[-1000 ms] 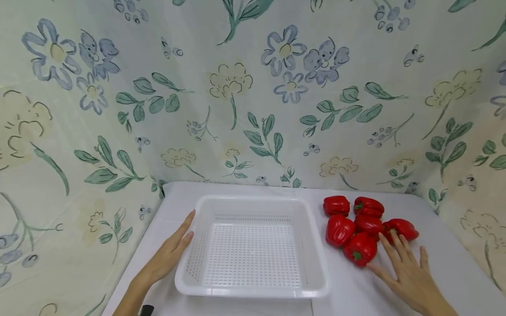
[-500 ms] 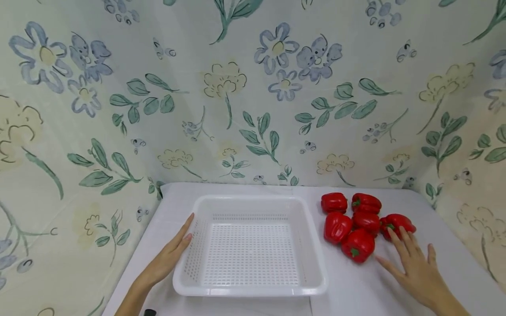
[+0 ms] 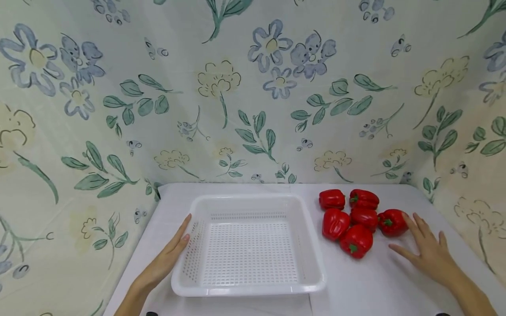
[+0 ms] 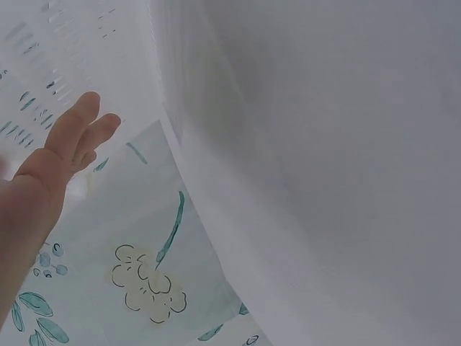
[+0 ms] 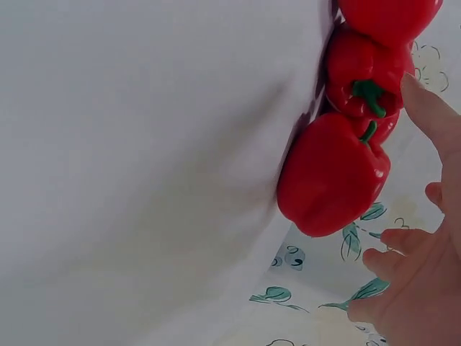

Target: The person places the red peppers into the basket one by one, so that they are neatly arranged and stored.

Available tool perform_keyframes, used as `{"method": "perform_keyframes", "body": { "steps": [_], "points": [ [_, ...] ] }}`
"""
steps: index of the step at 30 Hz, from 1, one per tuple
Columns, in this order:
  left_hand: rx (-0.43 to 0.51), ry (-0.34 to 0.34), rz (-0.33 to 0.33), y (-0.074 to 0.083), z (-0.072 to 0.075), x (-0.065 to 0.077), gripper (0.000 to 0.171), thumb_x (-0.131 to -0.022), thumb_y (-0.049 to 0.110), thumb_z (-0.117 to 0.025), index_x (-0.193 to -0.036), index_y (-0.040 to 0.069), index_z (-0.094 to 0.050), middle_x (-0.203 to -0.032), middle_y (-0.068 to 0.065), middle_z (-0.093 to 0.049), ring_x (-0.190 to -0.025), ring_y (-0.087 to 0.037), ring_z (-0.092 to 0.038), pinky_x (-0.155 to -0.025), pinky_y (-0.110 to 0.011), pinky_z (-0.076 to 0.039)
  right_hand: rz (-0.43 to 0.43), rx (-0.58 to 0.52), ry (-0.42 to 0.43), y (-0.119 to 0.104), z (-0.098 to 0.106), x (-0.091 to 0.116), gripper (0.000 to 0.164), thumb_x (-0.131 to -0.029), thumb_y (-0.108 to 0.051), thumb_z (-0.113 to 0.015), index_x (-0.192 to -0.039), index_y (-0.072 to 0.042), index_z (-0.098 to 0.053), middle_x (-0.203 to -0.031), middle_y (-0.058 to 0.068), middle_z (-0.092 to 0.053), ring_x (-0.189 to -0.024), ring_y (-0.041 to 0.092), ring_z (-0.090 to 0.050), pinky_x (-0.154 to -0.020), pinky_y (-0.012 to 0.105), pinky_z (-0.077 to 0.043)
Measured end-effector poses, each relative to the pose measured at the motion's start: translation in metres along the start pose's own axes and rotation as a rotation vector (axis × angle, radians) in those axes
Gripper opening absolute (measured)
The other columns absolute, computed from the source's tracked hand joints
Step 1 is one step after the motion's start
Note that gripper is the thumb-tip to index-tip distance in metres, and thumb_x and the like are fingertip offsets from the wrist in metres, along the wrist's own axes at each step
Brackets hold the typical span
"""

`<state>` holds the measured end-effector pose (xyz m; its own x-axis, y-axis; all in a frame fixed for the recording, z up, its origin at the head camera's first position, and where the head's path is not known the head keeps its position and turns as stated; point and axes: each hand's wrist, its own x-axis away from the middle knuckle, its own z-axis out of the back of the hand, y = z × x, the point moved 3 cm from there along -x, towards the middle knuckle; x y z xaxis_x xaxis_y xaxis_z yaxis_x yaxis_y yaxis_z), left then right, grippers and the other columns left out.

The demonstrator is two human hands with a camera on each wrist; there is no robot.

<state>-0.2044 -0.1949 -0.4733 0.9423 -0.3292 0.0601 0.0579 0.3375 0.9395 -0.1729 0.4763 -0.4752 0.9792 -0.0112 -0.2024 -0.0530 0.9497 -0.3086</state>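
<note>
Standing centrally on the white worktop (image 3: 367, 289): one white plastic basket (image 3: 249, 291), rectangular, rounded at the corners, with slotted walls and a perforated floor. To its right, a close group of six glossy red bell peppers, as follows: one back-left pepper (image 3: 332, 199) and one back-right pepper (image 3: 363, 199), side by side; one middle-left pepper (image 3: 336, 224) and one central pepper (image 3: 364, 218); one front pepper (image 3: 356, 241), its green stem (image 3: 353, 248) turned toward the near edge; one outermost pepper (image 3: 393, 222), at the group's right end. Left hand (image 3: 164, 261): at the basket's left side, fingers extended, tips beside the rim; contact cannot be told. Right hand (image 3: 428, 250): fingers spread and slightly bent, unclenched, just right of the outermost pepper; in the head view one fingertip overlaps that pepper's edge, though whether it touches cannot be told. Behind and at both sides of the worktop: pale fabric (image 3: 178, 44) printed with blue and yellow flowers, berries and green leafy sprigs. At the bottom edge of the head view: two dark objects (image 3: 152, 314), cut off and too small to identify.
</note>
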Motion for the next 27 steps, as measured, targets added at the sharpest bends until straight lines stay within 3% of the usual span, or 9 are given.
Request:
{"method": "perform_keyframes", "body": {
  "steps": [13, 20, 27],
  "points": [
    [-0.017, 0.021, -0.012, -0.002, 0.003, -0.001, 0.059, -0.113, 0.043, -0.025, -0.167, 0.035, -0.001, -0.176, -0.003, 0.006, -0.162, -0.038, 0.008, -0.125, -0.071, 0.005, 0.095, -0.134, -0.029, 0.024, -0.004, -0.033, 0.11, -0.086, -0.025, -0.083, -0.168, -0.018, -0.01, -0.158, 0.045, -0.017, -0.149, 0.065, -0.005, -0.107, 0.09, 0.008],
    [-0.03, 0.031, 0.0, -0.003, 0.003, -0.001, 0.059, -0.113, 0.043, -0.025, -0.167, 0.036, -0.002, -0.176, -0.003, 0.006, -0.162, -0.039, 0.007, -0.125, -0.07, 0.004, 0.083, -0.121, -0.072, 0.026, -0.007, -0.044, 0.11, -0.081, -0.019, -0.088, -0.166, -0.013, -0.019, -0.158, 0.048, -0.014, -0.136, 0.074, -0.022, -0.087, 0.091, -0.029],
    [-0.001, 0.02, -0.005, -0.002, 0.0, -0.002, 0.059, -0.114, 0.042, -0.025, -0.167, 0.034, -0.001, -0.176, -0.003, 0.006, -0.162, -0.038, 0.008, -0.126, -0.069, 0.005, 0.04, -0.062, -0.097, 0.03, -0.009, -0.052, 0.103, -0.085, -0.029, -0.085, -0.165, -0.013, -0.021, -0.153, 0.049, -0.022, -0.128, 0.074, -0.033, -0.088, 0.092, -0.03]
  ]
}}
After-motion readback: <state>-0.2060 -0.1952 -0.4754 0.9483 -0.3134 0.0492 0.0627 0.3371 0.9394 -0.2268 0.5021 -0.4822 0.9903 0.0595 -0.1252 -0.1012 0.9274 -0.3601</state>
